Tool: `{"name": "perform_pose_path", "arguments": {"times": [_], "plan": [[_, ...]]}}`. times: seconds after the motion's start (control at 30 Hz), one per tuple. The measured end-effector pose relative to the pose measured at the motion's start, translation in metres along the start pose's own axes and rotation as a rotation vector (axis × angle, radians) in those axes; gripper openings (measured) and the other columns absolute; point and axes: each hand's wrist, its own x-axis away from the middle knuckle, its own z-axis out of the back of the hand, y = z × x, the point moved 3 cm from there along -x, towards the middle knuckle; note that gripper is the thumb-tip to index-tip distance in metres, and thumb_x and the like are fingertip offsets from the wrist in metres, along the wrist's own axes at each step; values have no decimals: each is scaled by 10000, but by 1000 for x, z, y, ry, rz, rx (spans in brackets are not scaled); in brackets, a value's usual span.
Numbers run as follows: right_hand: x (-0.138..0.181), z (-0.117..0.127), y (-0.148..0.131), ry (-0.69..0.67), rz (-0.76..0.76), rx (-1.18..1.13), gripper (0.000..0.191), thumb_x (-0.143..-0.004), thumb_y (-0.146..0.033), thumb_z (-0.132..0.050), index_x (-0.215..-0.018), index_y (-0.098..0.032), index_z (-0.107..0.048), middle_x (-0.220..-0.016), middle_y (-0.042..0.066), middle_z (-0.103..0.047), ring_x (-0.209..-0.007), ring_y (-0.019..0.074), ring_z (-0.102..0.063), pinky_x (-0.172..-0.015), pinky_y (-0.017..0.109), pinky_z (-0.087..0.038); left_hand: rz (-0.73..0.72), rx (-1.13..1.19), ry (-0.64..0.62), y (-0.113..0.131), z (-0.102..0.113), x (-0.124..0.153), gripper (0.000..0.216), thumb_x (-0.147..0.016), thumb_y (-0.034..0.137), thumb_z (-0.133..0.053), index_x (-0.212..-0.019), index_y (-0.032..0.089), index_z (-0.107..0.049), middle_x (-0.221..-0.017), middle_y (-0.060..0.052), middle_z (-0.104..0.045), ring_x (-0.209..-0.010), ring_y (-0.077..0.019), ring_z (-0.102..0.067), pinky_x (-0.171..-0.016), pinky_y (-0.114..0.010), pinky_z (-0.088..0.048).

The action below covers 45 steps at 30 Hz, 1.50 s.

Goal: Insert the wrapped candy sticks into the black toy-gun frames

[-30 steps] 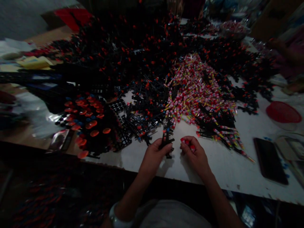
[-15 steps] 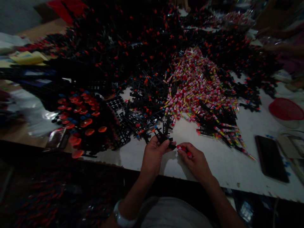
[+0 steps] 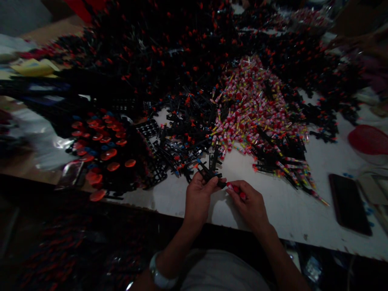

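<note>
My left hand [image 3: 198,196] is closed around several black plastic pieces that look like toy guns [image 3: 209,171], one with a blue and orange tip. In my right hand [image 3: 250,202], fingers pinch small red-capped candy tubes [image 3: 235,189]. The end of one tube meets the black end of a piece in my left hand; whether it is inserted I cannot tell. Just beyond both hands lies a heap of pink, red and yellow candy tubes [image 3: 257,105]. Black pieces with tubes attached [image 3: 291,169] lie to its right.
Dark heaps of black pieces with orange tips [image 3: 169,72] cover the table's far side. On the left stands a cluster of orange discs [image 3: 109,154] beside a black grid tray [image 3: 148,130]. A phone [image 3: 350,204] and a red basket [image 3: 368,139] lie right.
The camera view has shifted slightly, so the table things appear a little displaced. Both hands keep their holds, with the tube end still against the black piece.
</note>
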Motion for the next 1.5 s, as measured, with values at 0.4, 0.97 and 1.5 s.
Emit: {"name": "perform_pose_path", "arguments": {"times": [0.4,0.97,1.5], "plan": [[2,-15,-2,-109,-134,-130,219,-842,-405,-562,-861,-198,-633,-686,-31,-630,-584,100,-549,-552,193,-418,-96,32,70,-3,-1,4,238,-713,270,-690,-875,157,-557,-772,-2,-663,-693,-179,-684,-657,-294,-544],[0,-4,-15,129,376,434,207,-867,-321,-578,-712,-183,-592,-598,18,-596,-550,132,-536,-548,252,-380,-38,-105,-2,-1,-5,1,257,-703,347,-695,-845,153,-603,-725,5,-647,-672,-115,-572,-681,-231,-446],[-47,47,4,210,-1,158,353,-859,-431,-547,-1119,-208,-631,-993,68,-682,-827,177,-626,-746,294,-494,-641,-1364,-33,15,-14,-30,83,-782,146,-583,-858,176,-572,-859,-71,-603,-872,-236,-534,-781,-364,-413]]}}
